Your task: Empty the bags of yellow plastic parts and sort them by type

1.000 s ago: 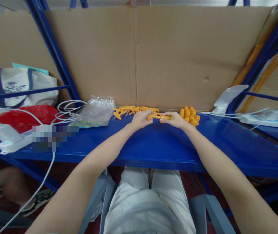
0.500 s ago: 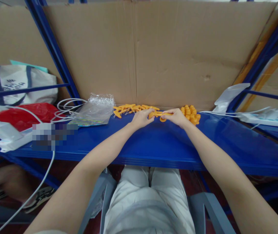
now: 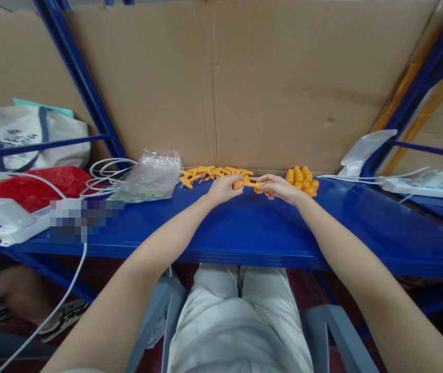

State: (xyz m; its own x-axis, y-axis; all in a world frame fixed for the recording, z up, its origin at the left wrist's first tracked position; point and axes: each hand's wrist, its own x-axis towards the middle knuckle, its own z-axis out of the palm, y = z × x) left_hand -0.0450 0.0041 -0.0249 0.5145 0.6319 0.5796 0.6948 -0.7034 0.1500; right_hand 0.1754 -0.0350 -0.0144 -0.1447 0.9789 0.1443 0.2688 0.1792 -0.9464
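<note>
Between my hands, just above the blue shelf surface, is an orange plastic part [image 3: 249, 184] with a thin, ridged middle. My left hand [image 3: 223, 189] grips its left end, fingers closed round it. The fingers of my right hand [image 3: 279, 187] are closed on its right end, where a rounded orange piece [image 3: 261, 189] shows under them; whether the two are joined I cannot tell. Behind my left hand lies a pile of branched orange plastic pieces [image 3: 202, 172], some with small metallic bits. Beside my right hand stands a cluster of several rounded orange pieces [image 3: 302, 180].
Left of the pile lies a clear plastic bag [image 3: 147, 178], then coiled white cables [image 3: 107, 173], a red bag [image 3: 58, 184] and a white power strip [image 3: 23, 228]. A cardboard sheet [image 3: 268, 88] closes the back. Another power strip [image 3: 427, 187] sits at right.
My right hand has turned slightly, and its fingers have shifted along the right end of the orange part. My left hand keeps its grip almost in place.
</note>
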